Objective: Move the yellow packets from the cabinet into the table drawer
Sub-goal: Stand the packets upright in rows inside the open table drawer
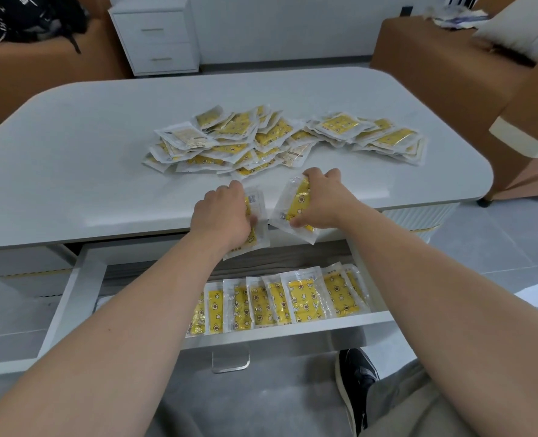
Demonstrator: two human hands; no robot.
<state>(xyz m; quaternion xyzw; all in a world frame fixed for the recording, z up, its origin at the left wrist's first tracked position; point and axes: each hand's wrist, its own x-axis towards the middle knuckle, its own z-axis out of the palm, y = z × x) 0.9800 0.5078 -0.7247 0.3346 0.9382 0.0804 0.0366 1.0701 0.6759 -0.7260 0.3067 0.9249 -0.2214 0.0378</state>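
Both bare forearms are reaching forward and slightly inward, the left from the lower left, the right from the lower right. The left hand (222,216) is lying knuckles up, its fingers curling down and closing around a packet (255,222), thumb tucked under toward the right. The right hand (321,203) is sitting just beside it, a little farther forward, turned more on edge, fingers and thumb pinching a second packet (296,206). The two hands are close but not touching.

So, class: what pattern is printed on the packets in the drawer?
Yellow with stars and small flower shapes, inside clear wrappers; head view.
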